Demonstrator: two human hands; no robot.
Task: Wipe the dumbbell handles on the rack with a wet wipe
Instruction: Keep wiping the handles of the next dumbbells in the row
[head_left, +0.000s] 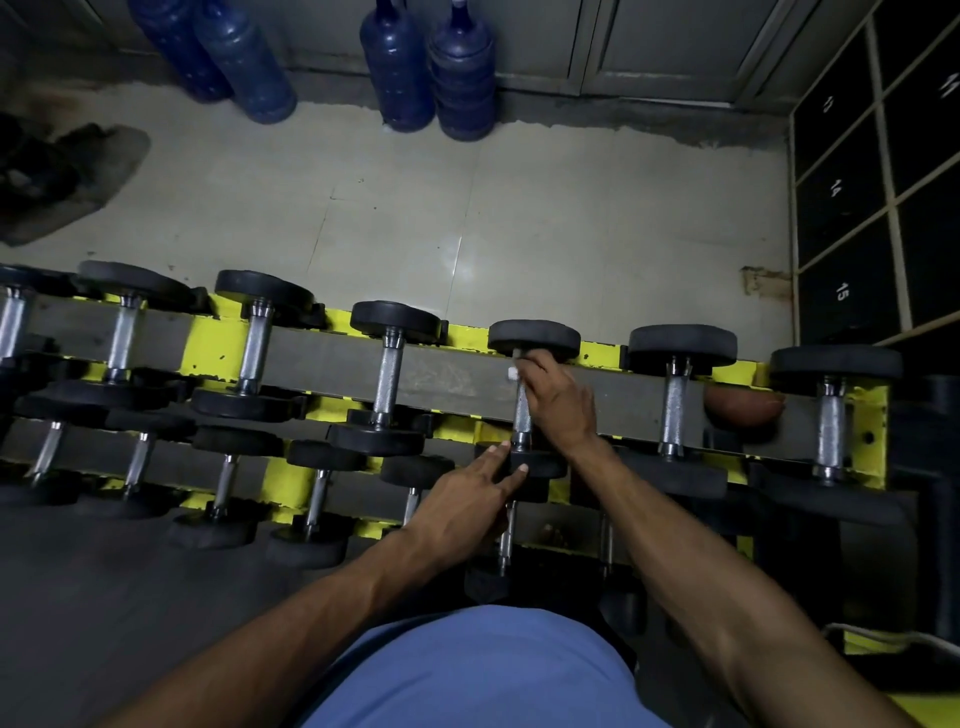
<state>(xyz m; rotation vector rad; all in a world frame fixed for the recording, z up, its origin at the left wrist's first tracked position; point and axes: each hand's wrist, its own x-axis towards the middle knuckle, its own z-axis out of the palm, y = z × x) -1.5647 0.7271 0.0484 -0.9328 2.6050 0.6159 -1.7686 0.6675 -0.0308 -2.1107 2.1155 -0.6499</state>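
Upper tier of the yellow rack (218, 343), fifth dumbbell (534, 338) from the left: round matte-black heads, a short knurled steel handle (522, 418) with bright collars at each end. It lies across the grey rails like its neighbours, far head toward the tiled floor (395, 208). My right hand (553, 395) wraps the far end of the handle, fingers curled round it, with the wet wipe (512, 372) showing only as a small white scrap at my fingertips. My left hand (480, 491) lies flat, fingers straight, tips touching the near head. The lower tier holds smaller dumbbells. Blue water jugs (462, 73) stand by the far wall.
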